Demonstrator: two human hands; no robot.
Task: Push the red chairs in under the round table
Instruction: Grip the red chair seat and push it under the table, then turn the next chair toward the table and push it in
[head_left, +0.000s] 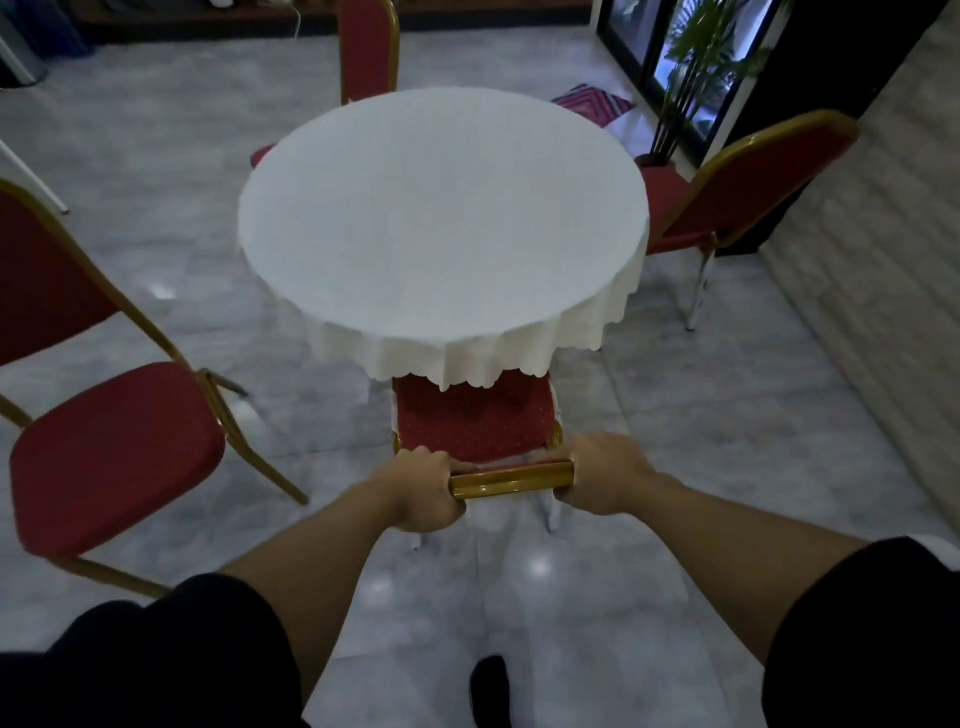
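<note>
The round table (441, 228) stands in the middle, covered by a white cloth with a scalloped hem. Right before me a red chair (470, 421) has the front of its seat under the cloth. My left hand (421, 488) and my right hand (602, 480) both grip the gold top rail of its backrest. A second red chair (114, 457) stands apart from the table at the left. A third red chair (727, 192) sits at the right with its seat edge by the table. A fourth red chair (366, 49) stands behind the table, its seat mostly hidden.
Glossy grey marble floor lies all round. A pale brick wall (872, 312) runs close along the right. A potted plant (691, 78) and a striped mat (592, 104) lie by the dark glass door at the back right. My shoe (491, 686) shows below.
</note>
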